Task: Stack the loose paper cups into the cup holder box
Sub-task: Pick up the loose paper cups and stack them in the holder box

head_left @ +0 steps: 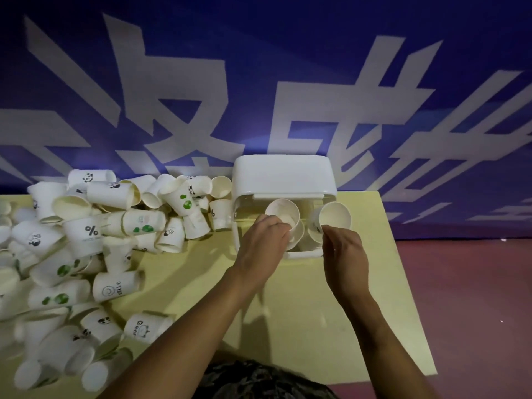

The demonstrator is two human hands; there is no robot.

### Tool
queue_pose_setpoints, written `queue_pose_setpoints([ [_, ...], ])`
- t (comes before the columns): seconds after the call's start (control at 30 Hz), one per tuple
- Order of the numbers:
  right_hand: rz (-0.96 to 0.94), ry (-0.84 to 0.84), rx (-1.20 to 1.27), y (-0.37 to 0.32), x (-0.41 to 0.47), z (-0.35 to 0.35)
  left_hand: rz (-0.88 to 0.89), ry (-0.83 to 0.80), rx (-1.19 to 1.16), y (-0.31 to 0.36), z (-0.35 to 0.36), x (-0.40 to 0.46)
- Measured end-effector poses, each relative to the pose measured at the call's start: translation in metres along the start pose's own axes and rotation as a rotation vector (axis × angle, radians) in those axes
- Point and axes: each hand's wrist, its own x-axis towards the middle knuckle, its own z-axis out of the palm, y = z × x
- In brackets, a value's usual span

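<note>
A white plastic cup holder box (283, 174) with rounded corners is standing at the far edge of the pale yellow counter (331, 306), its lid closed on top and its open front facing the person. Two hands are working at that opening. The left hand (263, 240) is curling its fingers around a white paper cup (282, 213) tilted with its mouth toward the camera, so this grip is clamped on the cup; the cup is sitting nested in further white cups inside the left part of the box. The right hand (344, 254) is pinching the lower edge of a second white paper cup (334, 218), also mouth toward the camera, at the right part of the opening, so that grip is clamped too. The two held cups are lying just beside each other, apart.

To the left of the box, a big heap of loose white paper cups (86, 249) is covering the counter, lying on their sides at every angle, some printed with green dots, pandas, a percent sign or the word HELLO. Behind the counter a blue wall banner (259, 82) with large white characters is hanging. A dull red floor (475, 298) is showing on the right.
</note>
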Motion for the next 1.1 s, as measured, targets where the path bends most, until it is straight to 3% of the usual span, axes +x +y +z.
queue_pose_setpoints([
  [0.5,-0.183,-0.229,-0.089,0.062,0.022,0.034,-0.122,-0.076,0.220,0.021,0.048,0.023],
  [0.7,-0.177,-0.283,-0.052,0.076,0.020,0.046,-0.208,-0.280,0.255,0.004,0.071,0.021],
  [0.77,-0.189,-0.287,-0.038,0.078,0.021,0.049,-0.194,-0.268,0.268,0.001,0.076,0.023],
  [0.83,-0.174,-0.231,0.066,0.078,0.021,0.047,-0.151,-0.147,0.252,0.001,0.077,0.020],
  [0.93,-0.014,-0.099,0.275,0.076,0.018,0.037,-0.239,0.136,0.092,0.006,0.076,0.010],
  [1.0,0.279,-0.147,0.441,0.077,0.015,0.033,-0.506,0.231,-0.131,0.008,0.079,0.004],
  [1.1,0.729,-0.453,0.813,0.080,0.017,0.038,-1.056,0.063,-0.886,0.003,0.082,0.005],
])
